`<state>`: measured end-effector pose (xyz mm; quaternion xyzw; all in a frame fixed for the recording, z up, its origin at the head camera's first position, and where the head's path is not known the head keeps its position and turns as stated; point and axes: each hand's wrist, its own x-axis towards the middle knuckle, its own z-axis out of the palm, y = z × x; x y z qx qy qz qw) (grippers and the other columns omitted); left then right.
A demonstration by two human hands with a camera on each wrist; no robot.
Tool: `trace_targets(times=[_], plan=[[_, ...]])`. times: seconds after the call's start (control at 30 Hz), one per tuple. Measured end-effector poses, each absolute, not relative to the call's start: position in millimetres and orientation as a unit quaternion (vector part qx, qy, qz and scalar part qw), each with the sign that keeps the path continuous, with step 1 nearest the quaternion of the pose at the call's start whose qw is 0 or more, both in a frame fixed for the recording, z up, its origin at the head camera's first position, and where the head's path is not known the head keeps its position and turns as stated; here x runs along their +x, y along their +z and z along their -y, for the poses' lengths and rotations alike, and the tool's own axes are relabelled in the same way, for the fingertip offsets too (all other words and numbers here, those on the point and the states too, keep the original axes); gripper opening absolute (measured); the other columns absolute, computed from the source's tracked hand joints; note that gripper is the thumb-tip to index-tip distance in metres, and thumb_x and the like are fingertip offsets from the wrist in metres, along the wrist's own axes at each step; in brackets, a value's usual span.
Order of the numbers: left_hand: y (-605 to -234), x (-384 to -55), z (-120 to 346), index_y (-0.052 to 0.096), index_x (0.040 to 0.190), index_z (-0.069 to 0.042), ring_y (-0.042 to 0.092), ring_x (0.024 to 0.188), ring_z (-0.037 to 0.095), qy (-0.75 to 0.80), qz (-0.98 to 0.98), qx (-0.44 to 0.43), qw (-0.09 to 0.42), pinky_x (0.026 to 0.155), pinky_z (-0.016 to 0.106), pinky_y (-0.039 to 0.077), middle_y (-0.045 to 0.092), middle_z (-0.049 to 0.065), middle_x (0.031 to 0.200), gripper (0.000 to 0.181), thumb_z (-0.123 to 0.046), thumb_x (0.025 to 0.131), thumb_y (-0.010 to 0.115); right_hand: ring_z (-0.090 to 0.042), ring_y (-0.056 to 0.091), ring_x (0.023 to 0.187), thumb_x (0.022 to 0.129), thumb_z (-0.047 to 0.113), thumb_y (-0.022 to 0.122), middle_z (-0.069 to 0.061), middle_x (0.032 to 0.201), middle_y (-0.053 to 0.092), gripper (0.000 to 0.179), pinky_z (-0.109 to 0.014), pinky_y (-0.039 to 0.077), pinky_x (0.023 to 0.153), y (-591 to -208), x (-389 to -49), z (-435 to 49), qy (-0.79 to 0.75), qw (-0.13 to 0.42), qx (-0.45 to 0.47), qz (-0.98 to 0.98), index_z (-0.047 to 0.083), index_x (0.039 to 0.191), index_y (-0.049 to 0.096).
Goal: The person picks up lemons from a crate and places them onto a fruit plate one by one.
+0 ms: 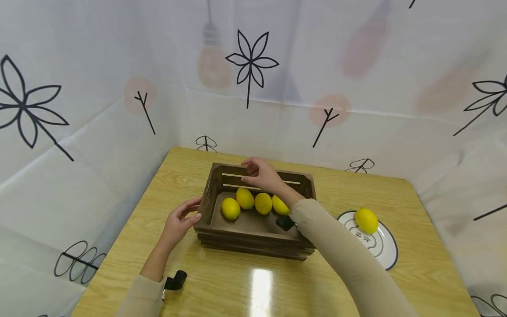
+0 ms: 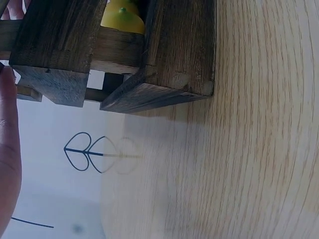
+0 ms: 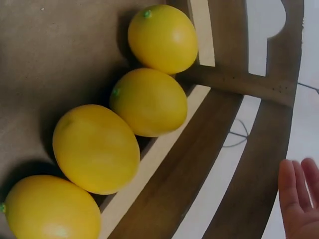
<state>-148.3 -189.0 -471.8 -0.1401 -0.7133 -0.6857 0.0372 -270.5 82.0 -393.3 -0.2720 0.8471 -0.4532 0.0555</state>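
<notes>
A dark brown slatted wooden crate (image 1: 253,237) stands on the table, with several yellow lemons (image 1: 231,208) lying on its floor toward the back. My left hand (image 1: 178,222) holds the crate's left end, thumb near the front corner and fingers along the side slats. In the left wrist view, the thumb (image 2: 7,144) lies close to the end of a slat. Over the crate's back wall, my right hand (image 1: 263,176) hovers with loosely bent fingers and nothing in them. The right wrist view shows its fingertips (image 3: 294,184) beyond the top slat, away from the row of lemons (image 3: 97,149).
Right of the crate, a white plate (image 1: 386,246) with a dark rim and printed characters carries another lemon (image 1: 366,220). My right forearm crosses over the crate's right end and partly covers the plate. Patterned white cloth (image 1: 277,132) hangs around the wooden table (image 1: 222,286).
</notes>
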Motion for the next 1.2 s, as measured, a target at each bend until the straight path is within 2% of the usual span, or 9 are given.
trace_targets(times=[0.2,0.3,0.43,0.53,0.77,0.9,1.07,1.2], plan=[[-469.3,-147.5,187.6,0.047,0.130,0.008,0.051,0.109,0.011,-0.685,0.715,-0.135,0.034,0.082,0.022,0.048,0.046,0.024,0.129,0.042,0.003,0.090,0.057,-0.031,0.055,0.100,0.085,0.008,0.068,-0.019,0.112,0.055,0.041,-0.032,0.049,0.084,-395.5,-274.5,-72.4,-0.430,0.109,-0.332,-0.833,-0.001,0.122,0.054],[-468.7,-146.7,187.9,0.046,0.131,0.008,0.050,0.109,0.010,-0.683,0.718,-0.133,0.033,0.082,0.021,0.048,0.046,0.023,0.130,0.043,0.004,0.090,0.056,-0.029,0.056,0.099,0.084,0.006,0.069,-0.021,0.112,0.055,0.041,-0.031,0.048,0.084,-400.6,-278.0,-67.4,-0.410,0.131,-0.361,-0.827,-0.002,0.121,0.054],[-468.7,-146.4,188.2,0.045,0.132,0.008,0.050,0.109,0.010,-0.680,0.720,-0.131,0.035,0.082,0.021,0.048,0.046,0.022,0.130,0.044,0.004,0.090,0.056,-0.027,0.055,0.100,0.083,0.006,0.070,-0.016,0.112,0.056,0.040,-0.030,0.048,0.084,-409.7,-282.0,-61.6,-0.376,0.151,-0.383,-0.830,0.000,0.120,0.055],[-469.0,-146.5,188.0,0.046,0.132,0.007,0.050,0.109,0.011,-0.682,0.719,-0.129,0.035,0.082,0.021,0.048,0.047,0.022,0.129,0.043,0.003,0.090,0.057,-0.028,0.054,0.103,0.082,0.006,0.070,-0.013,0.114,0.057,0.040,-0.032,0.047,0.085,-415.9,-283.2,-58.2,-0.350,0.166,-0.395,-0.833,0.002,0.119,0.056],[-471.8,-146.7,188.6,0.047,0.130,0.008,0.051,0.108,0.011,-0.685,0.716,-0.132,0.034,0.082,0.022,0.048,0.048,0.022,0.128,0.042,0.002,0.090,0.057,-0.030,0.052,0.109,0.081,0.002,0.070,-0.017,0.123,0.054,0.044,-0.038,0.044,0.091,-428.3,-281.1,-51.7,-0.299,0.219,-0.409,-0.834,0.000,0.122,0.055],[-473.2,-146.7,189.4,0.047,0.130,0.008,0.051,0.108,0.011,-0.685,0.716,-0.132,0.033,0.082,0.022,0.048,0.048,0.022,0.128,0.042,0.001,0.090,0.057,-0.027,0.050,0.113,0.079,0.003,0.072,-0.012,0.125,0.052,0.046,-0.034,0.041,0.094,-434.2,-279.8,-48.1,-0.230,0.225,-0.423,-0.847,0.004,0.123,0.056],[-474.9,-147.3,190.5,0.048,0.129,0.009,0.051,0.107,0.011,-0.684,0.717,-0.132,0.037,0.081,0.022,0.048,0.049,0.021,0.127,0.041,0.002,0.090,0.057,-0.026,0.046,0.118,0.079,0.003,0.073,-0.011,0.129,0.049,0.049,-0.036,0.038,0.097,-438.4,-277.3,-44.2,-0.170,0.225,-0.448,-0.848,0.005,0.125,0.056],[-475.8,-147.9,190.5,0.047,0.129,0.009,0.051,0.108,0.011,-0.687,0.714,-0.134,0.039,0.083,0.022,0.048,0.051,0.015,0.127,0.041,0.003,0.089,0.057,-0.025,0.046,0.118,0.076,0.004,0.075,-0.012,0.129,0.049,0.054,-0.036,0.036,0.100,-444.3,-276.0,-40.2,-0.143,0.222,-0.470,-0.842,0.004,0.127,0.055]])
